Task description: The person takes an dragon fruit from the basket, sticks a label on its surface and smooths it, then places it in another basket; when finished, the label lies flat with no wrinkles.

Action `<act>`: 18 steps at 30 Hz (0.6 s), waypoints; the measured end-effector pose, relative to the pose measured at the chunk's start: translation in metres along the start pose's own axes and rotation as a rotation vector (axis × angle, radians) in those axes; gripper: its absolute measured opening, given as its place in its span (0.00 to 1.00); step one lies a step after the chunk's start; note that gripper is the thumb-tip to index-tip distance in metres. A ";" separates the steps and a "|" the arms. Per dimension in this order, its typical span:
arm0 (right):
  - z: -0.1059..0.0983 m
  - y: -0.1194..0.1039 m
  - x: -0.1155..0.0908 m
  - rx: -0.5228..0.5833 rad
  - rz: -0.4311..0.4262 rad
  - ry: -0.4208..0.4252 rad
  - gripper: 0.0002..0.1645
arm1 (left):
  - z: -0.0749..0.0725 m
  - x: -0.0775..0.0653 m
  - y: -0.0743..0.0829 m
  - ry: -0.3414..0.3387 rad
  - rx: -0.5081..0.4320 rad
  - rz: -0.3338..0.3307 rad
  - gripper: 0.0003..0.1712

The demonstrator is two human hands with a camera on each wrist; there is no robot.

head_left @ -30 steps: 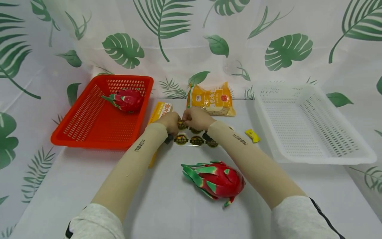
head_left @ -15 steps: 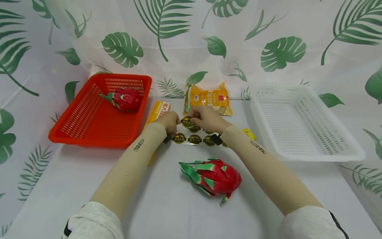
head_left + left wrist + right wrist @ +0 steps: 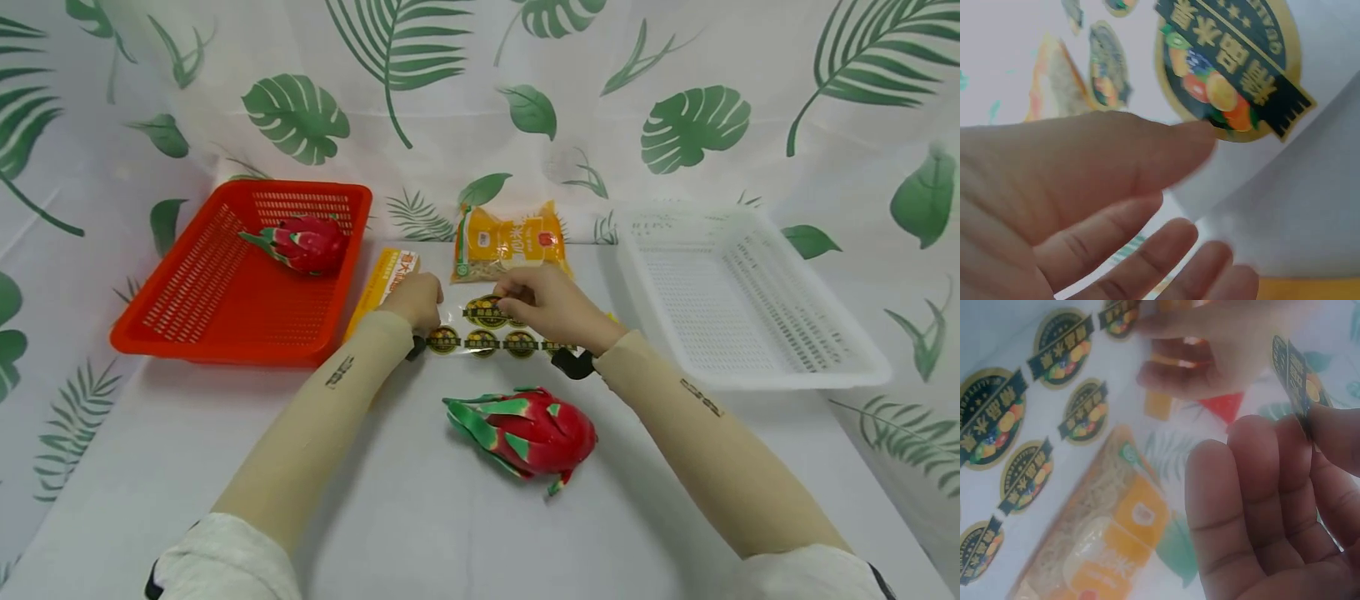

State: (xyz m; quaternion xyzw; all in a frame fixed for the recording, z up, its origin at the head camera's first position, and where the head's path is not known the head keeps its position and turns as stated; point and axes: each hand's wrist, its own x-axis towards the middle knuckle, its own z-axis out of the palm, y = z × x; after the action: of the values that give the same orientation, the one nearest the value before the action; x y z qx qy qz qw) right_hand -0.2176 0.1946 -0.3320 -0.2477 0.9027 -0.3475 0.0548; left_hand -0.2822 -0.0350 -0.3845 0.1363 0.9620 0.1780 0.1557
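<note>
My right hand (image 3: 551, 304) pinches a round black-and-gold fruit sticker (image 3: 483, 311) between thumb and finger. The right wrist view shows this sticker (image 3: 1294, 381) lifted off and seen at a slant. My left hand (image 3: 420, 302) holds the left end of a sheet of stickers (image 3: 454, 315). In the left wrist view the left thumb (image 3: 1172, 147) lies on the sheet beside a printed sticker (image 3: 1229, 69), with the other fingers below. Several stickers remain in rows on the sheet. A red dragon fruit (image 3: 551, 433) with green scales lies in front of both hands.
A red basket (image 3: 225, 354) with another dragon fruit (image 3: 307, 243) stands left; a white basket (image 3: 795, 379) stands right. A yellow-orange box (image 3: 386, 275) lies partly under the left arm. Behind the hands is an orange food bag (image 3: 513, 242). The right wrist mostly hides a small yellow packet.
My right hand has drawn away from the left hand to the right, lifting the sticker off the sheet. The left hand stays at the sheet's end. The camera has shifted slightly.
</note>
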 end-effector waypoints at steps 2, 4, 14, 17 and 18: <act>-0.003 -0.002 -0.005 0.009 0.003 0.003 0.05 | -0.003 -0.006 0.003 0.043 0.029 0.027 0.22; -0.006 -0.003 -0.010 0.021 0.014 0.007 0.06 | -0.005 -0.014 0.006 0.103 0.030 0.076 0.20; -0.012 -0.005 -0.044 0.080 0.001 0.059 0.04 | -0.006 -0.069 0.039 0.232 -0.243 0.496 0.19; -0.014 -0.006 -0.056 0.101 0.000 0.071 0.06 | -0.002 -0.081 0.050 0.230 -0.249 0.564 0.14; -0.014 -0.006 -0.060 0.106 0.001 0.075 0.06 | -0.001 -0.084 0.054 0.231 -0.252 0.579 0.12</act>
State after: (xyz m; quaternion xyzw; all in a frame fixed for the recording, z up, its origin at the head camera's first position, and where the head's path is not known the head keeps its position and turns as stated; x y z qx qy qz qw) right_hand -0.1662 0.2284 -0.3216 -0.2308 0.8845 -0.4040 0.0343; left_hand -0.1942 -0.0139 -0.3418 0.3627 0.8650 0.3466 0.0044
